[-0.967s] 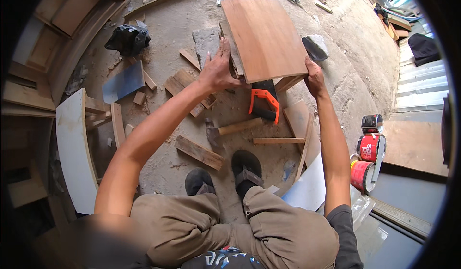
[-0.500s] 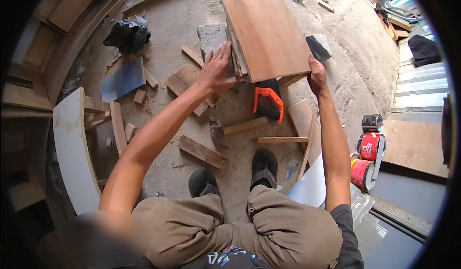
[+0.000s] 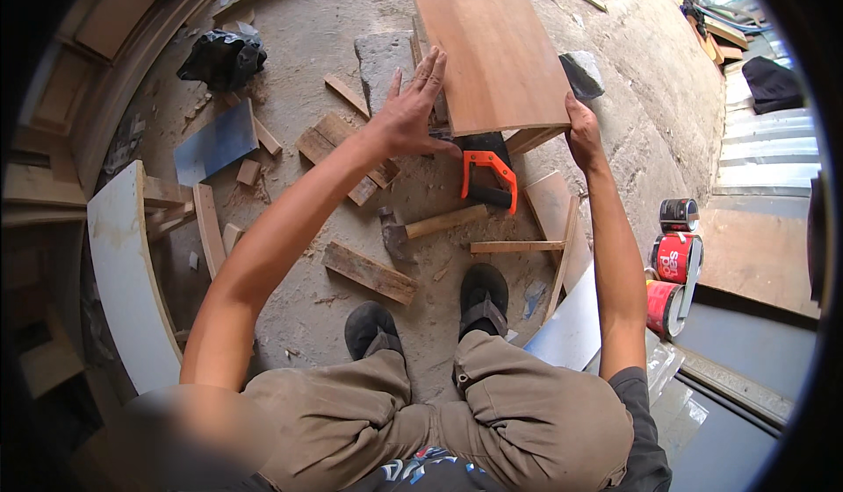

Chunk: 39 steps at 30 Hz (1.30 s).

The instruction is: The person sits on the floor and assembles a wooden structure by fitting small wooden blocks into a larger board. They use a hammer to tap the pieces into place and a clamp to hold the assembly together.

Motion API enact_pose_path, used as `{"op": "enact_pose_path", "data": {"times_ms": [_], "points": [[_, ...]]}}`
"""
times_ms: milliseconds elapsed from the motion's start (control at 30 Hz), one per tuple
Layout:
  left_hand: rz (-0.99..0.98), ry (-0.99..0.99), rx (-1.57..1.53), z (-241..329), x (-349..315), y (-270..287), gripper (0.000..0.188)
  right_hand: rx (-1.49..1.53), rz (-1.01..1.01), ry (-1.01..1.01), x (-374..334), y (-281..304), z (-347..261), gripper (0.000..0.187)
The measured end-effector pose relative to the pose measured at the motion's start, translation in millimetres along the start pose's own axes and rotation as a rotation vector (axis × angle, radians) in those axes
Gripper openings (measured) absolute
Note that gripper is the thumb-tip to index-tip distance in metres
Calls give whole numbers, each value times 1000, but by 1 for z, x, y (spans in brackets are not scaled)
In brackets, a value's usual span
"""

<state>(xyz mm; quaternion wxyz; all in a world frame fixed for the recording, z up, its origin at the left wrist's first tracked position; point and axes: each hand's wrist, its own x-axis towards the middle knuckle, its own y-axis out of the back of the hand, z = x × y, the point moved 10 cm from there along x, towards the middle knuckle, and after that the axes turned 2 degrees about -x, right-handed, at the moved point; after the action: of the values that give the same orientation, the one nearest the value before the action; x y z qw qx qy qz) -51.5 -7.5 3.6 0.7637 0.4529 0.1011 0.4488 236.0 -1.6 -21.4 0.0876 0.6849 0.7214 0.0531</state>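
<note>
A reddish-brown plywood panel [image 3: 496, 57] lies tilted over other wood pieces ahead of me. My right hand [image 3: 583, 133] grips its near right corner, thumb on top and fingers beneath. At the panel's left edge, my left hand [image 3: 411, 110] is open with fingers spread, its fingertips close to the wood; whether they touch it I cannot tell. Below the near edge shows the orange handle of a handsaw [image 3: 489, 162], its blade mostly hidden. Nearer my feet, a wooden-handled hammer [image 3: 443, 221] rests on the ground.
Wood offcuts [image 3: 371, 272] lie scattered between my feet and the panel. A grey stone block [image 3: 382, 68] sits left of the panel, another stone [image 3: 583, 75] right of it. Red cans [image 3: 673, 257] stand at the right. A curved white-faced board [image 3: 132, 272] stands at the left.
My left hand's fingers have spread and moved slightly up and right along the panel's edge. The panel looks a little higher in view, with my right hand still on its corner.
</note>
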Motion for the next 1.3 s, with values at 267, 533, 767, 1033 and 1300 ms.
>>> {"op": "enact_pose_path", "data": {"times_ms": [267,533,767,1033,1300], "points": [[244,-39,-8,3,0,-3,125,-194,-37,132,-18,3,-5,58],[286,-72,-34,0,-3,1,122,131,-17,27,-42,-1,6,50],[8,24,114,-11,0,4,137,183,56,23,-41,4,11,58],[-149,-72,54,29,-7,5,129,222,236,79,-48,17,24,54],[-92,-145,89,36,-11,-2,118,150,295,107,-55,20,4,50]]}}
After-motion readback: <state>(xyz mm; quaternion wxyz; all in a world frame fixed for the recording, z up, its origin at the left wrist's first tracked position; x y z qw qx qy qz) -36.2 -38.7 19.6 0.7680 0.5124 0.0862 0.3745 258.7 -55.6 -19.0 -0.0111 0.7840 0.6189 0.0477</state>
